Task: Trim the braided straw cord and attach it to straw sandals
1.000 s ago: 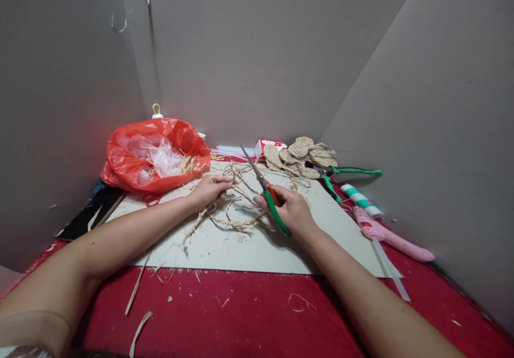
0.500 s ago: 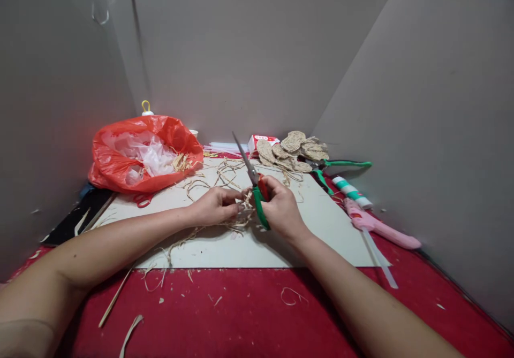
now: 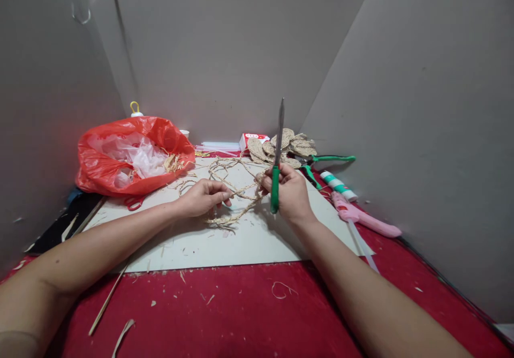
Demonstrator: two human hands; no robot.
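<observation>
Scissors [image 3: 275, 191] now stand nearly upright, no longer leaning left, in my closed right grip [image 3: 289, 193], which also touches the braided cord [image 3: 227, 220] over the white board [image 3: 249, 251]. My left grip [image 3: 205, 197] curls nearly closed; whether it pinches cord I cannot tell.

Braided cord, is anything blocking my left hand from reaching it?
Nothing visible stands between the left hand and the braided cord; strands pass close beside the hand, though contact is unclear. The scissors are in the right hand, off to the right.
</observation>
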